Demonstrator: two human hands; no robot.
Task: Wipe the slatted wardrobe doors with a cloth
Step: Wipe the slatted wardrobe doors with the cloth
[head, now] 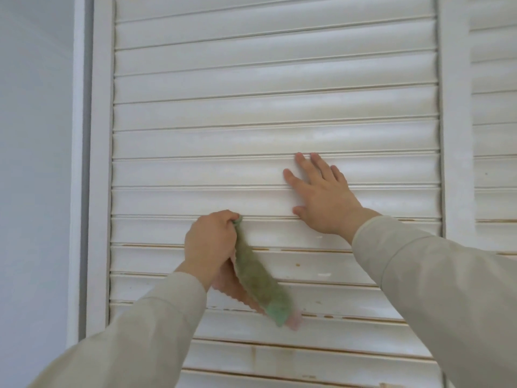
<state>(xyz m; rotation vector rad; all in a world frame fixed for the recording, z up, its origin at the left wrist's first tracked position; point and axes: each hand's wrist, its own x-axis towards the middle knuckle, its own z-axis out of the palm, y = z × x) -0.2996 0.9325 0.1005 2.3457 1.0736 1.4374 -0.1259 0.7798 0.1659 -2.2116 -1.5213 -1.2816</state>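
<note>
Two hands (211, 242) (324, 197) cover slatted door (251, 113).

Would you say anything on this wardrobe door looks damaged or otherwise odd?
Yes. On the slatted door, white paint has chipped along the lower slat edges, showing bare wood, and a small brownish spot sits right of the cloth. The upper slats look intact.

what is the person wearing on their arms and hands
Both arms are in long, loose sleeves of a plain pale beige cloth, left sleeve and right sleeve, each ending at the wrist. The left hand and right hand are bare: no gloves, rings or watch show.
</note>
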